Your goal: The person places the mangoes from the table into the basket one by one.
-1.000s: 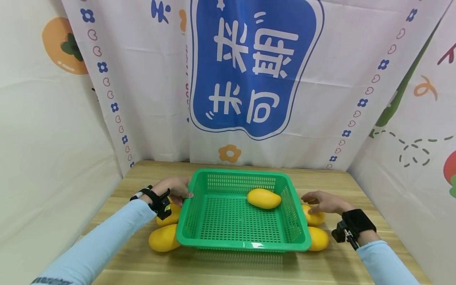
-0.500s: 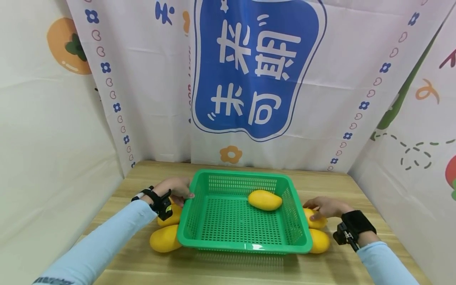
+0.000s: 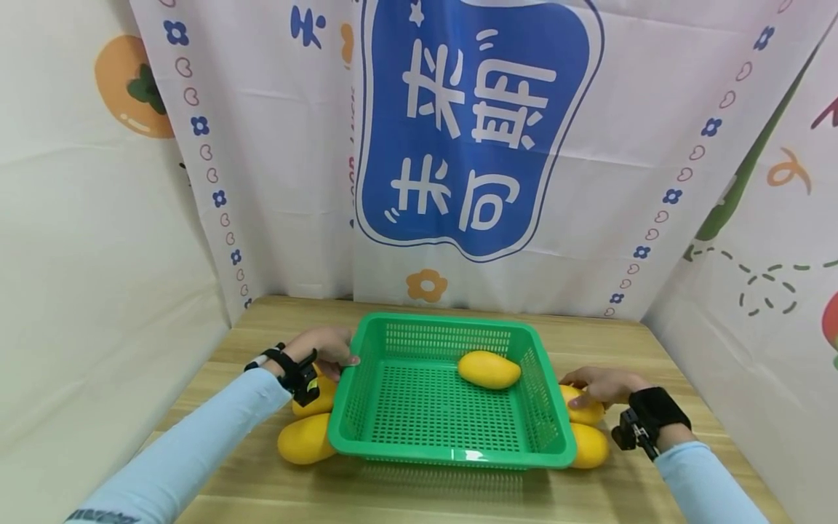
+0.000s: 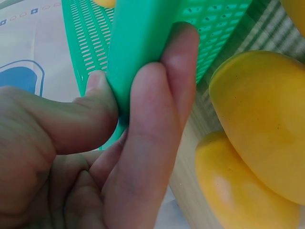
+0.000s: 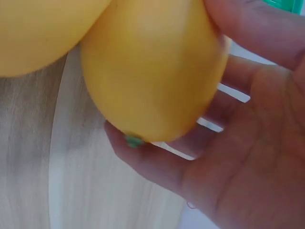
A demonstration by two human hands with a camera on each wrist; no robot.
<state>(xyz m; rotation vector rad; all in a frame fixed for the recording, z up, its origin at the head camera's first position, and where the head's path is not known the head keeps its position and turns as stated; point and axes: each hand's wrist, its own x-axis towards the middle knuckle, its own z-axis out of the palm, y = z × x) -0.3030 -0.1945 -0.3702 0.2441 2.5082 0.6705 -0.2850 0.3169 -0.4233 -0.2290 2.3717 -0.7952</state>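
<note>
Curling the fingers of the right hand [image 3: 605,384] round a mango [image 5: 152,71] just outside the right wall [image 3: 540,411] of the basket [image 3: 452,456], with the thumb on the near side and one finger bent past the green stem. Has the mango within the fingers, long axis running roughly crosswise, stem end out to the right and the other end toward the basket. Cannot tell whether mango and wall touch, with the rim covering that end. Must count the right wall and its rim as the obstacle to the left, standing between the held fruit and the basket floor. Find a second mango [image 3: 591,446] beside it on the near side, partly hidden by the rim. Pinching the left rim [image 4: 143,28] with the left hand [image 3: 324,346], thumb inside, fingers outside, well apart from the held fruit. Also see a third mango [image 3: 489,370] in the basket, toward the back right, and, outside on the left, a fourth mango [image 3: 306,439] and a fifth mango [image 3: 324,399], below the left hand.
</note>
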